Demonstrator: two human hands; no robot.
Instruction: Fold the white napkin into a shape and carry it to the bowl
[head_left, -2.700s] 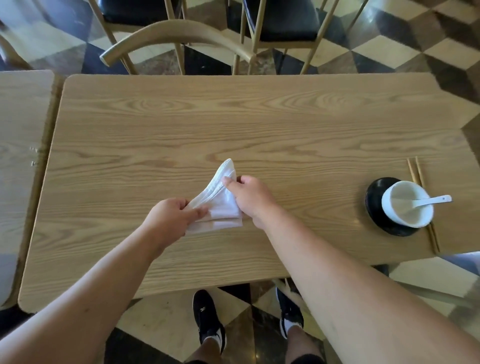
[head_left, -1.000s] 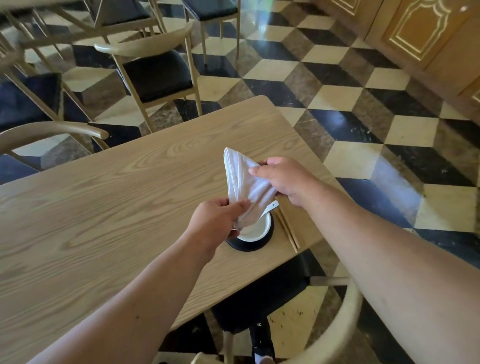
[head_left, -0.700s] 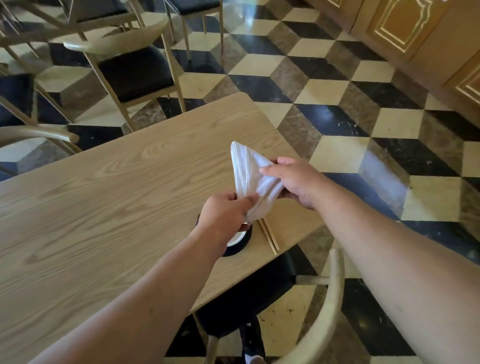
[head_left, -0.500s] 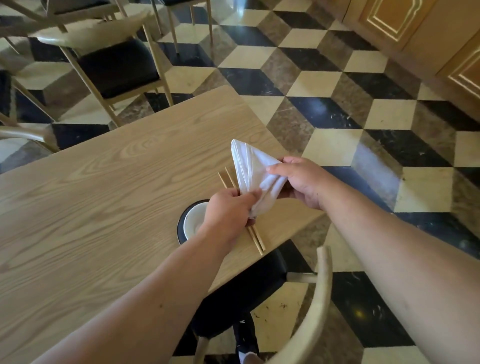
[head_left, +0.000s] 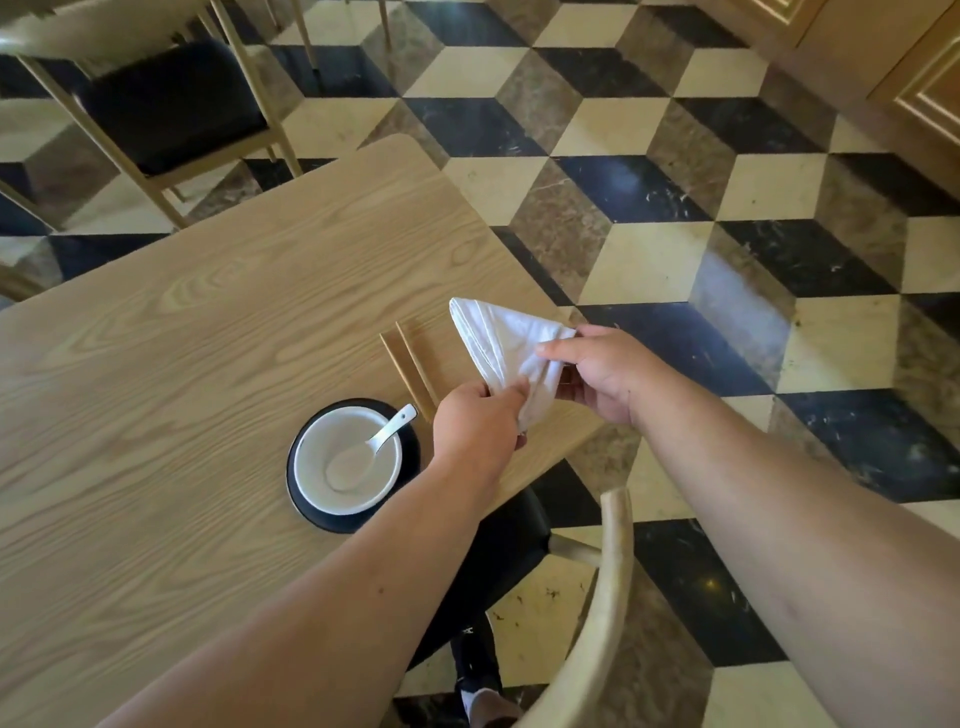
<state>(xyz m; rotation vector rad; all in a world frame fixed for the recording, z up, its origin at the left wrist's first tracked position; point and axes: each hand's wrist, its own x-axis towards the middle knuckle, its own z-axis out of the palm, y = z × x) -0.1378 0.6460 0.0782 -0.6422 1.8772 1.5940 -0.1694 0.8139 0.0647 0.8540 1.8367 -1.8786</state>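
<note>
Your left hand (head_left: 480, 423) pinches the lower tip of the white napkin (head_left: 506, 353) between thumb and fingers; your right hand (head_left: 597, 376) grips the napkin's right corner, thumb laid across the front of the cloth. The napkin is folded into a triangular cone shape and is held in the air between both hands, its rounded upper point tilted up and to the left. It hangs above the right edge of the table (head_left: 182, 364), near the table's near right corner, and does not touch the tabletop. The bowl (head_left: 347, 460) stands to the left of your left hand, near the table's near edge, well clear of the napkin. The bowl is white and sits on a black saucer (head_left: 405, 441); a white spoon (head_left: 374, 447) rests inside it with its handle pointing up and to the right, over the rim. A pair of chopsticks (head_left: 408, 364) lies just beside the saucer, towards the right edge; your left hand covers their near ends. The cloth hides the fingertips of your right hand. A chair (head_left: 597, 597) with a black seat stands below the near edge, its seat partly hidden by your left forearm. The far left part of the table is cut off by the frame.
</note>
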